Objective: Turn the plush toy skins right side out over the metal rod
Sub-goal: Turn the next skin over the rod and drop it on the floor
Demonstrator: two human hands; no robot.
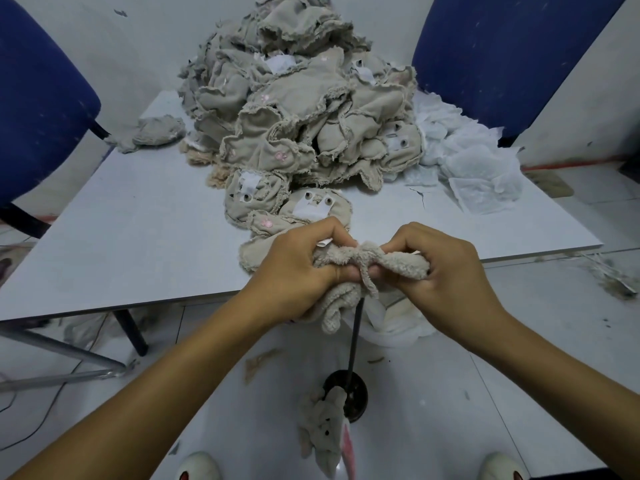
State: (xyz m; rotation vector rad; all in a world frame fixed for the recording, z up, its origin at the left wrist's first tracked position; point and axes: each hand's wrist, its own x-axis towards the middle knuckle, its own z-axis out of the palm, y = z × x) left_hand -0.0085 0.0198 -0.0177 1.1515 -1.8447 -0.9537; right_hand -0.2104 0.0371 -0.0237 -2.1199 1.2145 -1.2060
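Beige, fuzzy plush skin (pixel 372 263) over a black metal rod (pixel 355 341) with a black round base (pixel 356 403). Grey-beige pile of skins (pixel 301 109) with white labels and small pink embroidery. White table (pixel 138 230). White gauzy fabric (pixel 474 161). Blue chairs (pixel 502 57), speckled pale. Pale grey floor (pixel 450 410).
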